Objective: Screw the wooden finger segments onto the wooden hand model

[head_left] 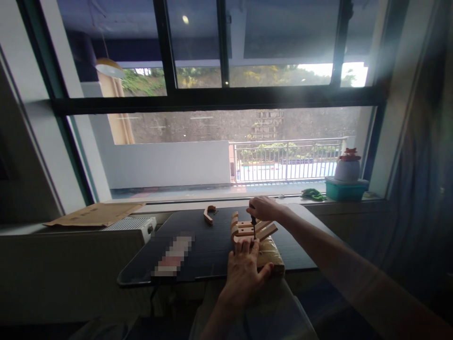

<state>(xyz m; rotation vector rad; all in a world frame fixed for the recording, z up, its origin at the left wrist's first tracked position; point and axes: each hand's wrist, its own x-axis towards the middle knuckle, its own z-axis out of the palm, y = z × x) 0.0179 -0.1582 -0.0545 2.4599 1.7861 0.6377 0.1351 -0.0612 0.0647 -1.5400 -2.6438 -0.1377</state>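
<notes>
A light wooden assembly (247, 229) of curved and straight pieces rests on a brown cardboard box (271, 257) at the near right of a dark tabletop (208, 245). My right hand (264, 208) is closed round the dark handle of a small screwdriver (254, 226), which stands upright with its tip on the wood. My left hand (244, 271) lies over the near end of the assembly and the box, fingers pressed down on them. A separate curved wooden piece (209, 214) lies further back on the table.
A white heater (130, 223) and a flat cardboard sheet (94, 215) sit to the left. On the window sill at right stand a teal box (345, 190) with a white pot on it and a green object (313, 193). A blurred patch covers part of the table.
</notes>
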